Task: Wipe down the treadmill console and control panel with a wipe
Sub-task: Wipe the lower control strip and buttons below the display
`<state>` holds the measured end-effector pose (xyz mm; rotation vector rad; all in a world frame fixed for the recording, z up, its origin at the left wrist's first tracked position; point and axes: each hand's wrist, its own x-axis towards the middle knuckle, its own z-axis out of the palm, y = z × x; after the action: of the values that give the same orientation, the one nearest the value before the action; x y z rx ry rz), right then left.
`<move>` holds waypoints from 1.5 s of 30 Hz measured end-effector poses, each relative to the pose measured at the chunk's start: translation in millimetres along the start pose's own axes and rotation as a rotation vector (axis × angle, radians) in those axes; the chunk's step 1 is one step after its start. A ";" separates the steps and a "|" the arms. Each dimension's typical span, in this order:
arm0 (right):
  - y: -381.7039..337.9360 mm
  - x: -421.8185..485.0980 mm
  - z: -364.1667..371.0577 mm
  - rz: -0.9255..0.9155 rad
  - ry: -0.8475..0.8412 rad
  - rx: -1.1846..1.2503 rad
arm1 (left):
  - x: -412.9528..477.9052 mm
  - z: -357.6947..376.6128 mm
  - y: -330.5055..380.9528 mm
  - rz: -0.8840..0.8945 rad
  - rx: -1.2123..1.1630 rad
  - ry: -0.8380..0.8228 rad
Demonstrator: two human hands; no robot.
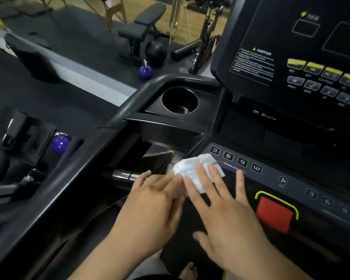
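A crumpled white wipe [191, 168] lies on the left end of the black control panel [271, 174], just below the 3, 6, 9, 12 buttons. My right hand [224, 211] presses flat on the wipe with straight, spread fingers. My left hand [154, 201] sits close beside it on the left, its fingertips touching the wipe's left edge. Above, the upright console [275, 47] carries a caution label and yellow and grey buttons.
A red stop button [274, 214] with a yellow border sits right of my right hand. A round cup holder [179, 101] and the left handrail [101, 142] lie up and left. Benches, kettlebells and an exercise bike stand on the gym floor beyond.
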<state>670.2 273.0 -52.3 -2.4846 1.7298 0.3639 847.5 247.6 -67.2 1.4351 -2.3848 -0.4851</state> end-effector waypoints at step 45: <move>95.4 -131.6 45.1 0.783 0.031 0.108 | 89.7 76.8 173.7 0.620 0.364 -0.122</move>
<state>531.4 368.7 -57.8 -1.6464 2.5887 0.2633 638.2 253.6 -51.0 0.7080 -2.9378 0.0231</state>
